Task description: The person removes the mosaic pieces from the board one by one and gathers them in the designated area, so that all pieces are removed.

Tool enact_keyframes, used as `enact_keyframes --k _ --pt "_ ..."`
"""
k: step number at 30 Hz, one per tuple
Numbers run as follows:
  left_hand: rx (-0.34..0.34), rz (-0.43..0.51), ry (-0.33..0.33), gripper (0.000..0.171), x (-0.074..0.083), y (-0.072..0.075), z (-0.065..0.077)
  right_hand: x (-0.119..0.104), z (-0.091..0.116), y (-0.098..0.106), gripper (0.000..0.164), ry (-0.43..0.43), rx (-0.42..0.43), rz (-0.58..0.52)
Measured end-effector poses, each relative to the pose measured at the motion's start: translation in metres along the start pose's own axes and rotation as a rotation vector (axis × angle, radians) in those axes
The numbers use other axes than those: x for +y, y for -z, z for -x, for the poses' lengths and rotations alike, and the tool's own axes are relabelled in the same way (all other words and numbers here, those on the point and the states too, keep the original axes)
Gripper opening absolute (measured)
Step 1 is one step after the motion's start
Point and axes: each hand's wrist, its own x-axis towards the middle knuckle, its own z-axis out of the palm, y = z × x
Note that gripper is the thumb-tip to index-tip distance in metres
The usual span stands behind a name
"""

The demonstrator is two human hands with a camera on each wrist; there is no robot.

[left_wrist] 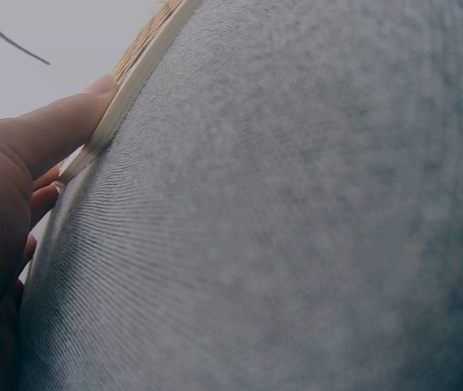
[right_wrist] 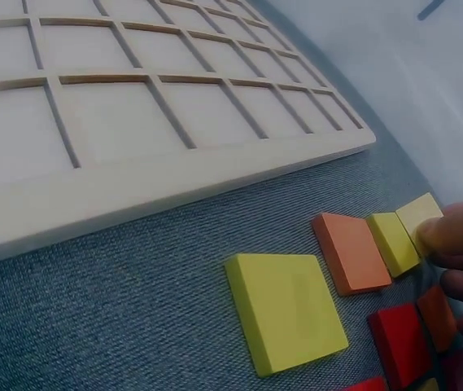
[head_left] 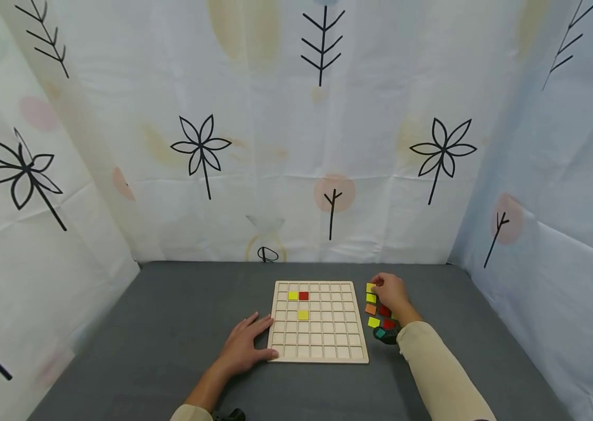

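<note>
My left hand [head_left: 243, 345] rests at the left side of a wooden grid board [head_left: 319, 358], its thumb on the near corner and its fingers spread along the edge. In the left wrist view the thumb [left_wrist: 68, 122] lies on the board's rim. Three square tiles sit in the grid: a yellow one [head_left: 293, 296] beside a red one [head_left: 304, 296], and another yellow one [head_left: 303, 315] lower down. To the right of the board, my right hand [head_left: 392, 292] pinches the farthest yellow tile [right_wrist: 418, 213], its other fingers curled underneath.
Several loose tiles lie right of the board, among them an orange tile [right_wrist: 353, 254], a large-looking yellow tile [right_wrist: 286, 311] and a red tile [right_wrist: 400, 346]. A dark grey cloth [head_left: 196, 298] covers the table. Printed white curtains [head_left: 275, 204] enclose the back and sides.
</note>
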Motion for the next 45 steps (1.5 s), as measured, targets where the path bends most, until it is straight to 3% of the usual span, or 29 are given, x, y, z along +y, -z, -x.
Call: enact_keyframes --k 23,34,45 --pt "0.002 0.006 -0.005 0.082 0.000 0.001 0.000 -0.002 0.009 -0.004 0.020 0.074 0.080 0.038" --pt "0.004 0.000 -0.010 0.081 0.001 0.001 0.001 -0.014 0.019 -0.015 0.017 0.160 0.129 -0.055" --pt "0.003 -0.016 0.006 0.082 0.001 0.000 0.000 -0.026 0.028 -0.027 0.013 0.221 0.117 -0.086"
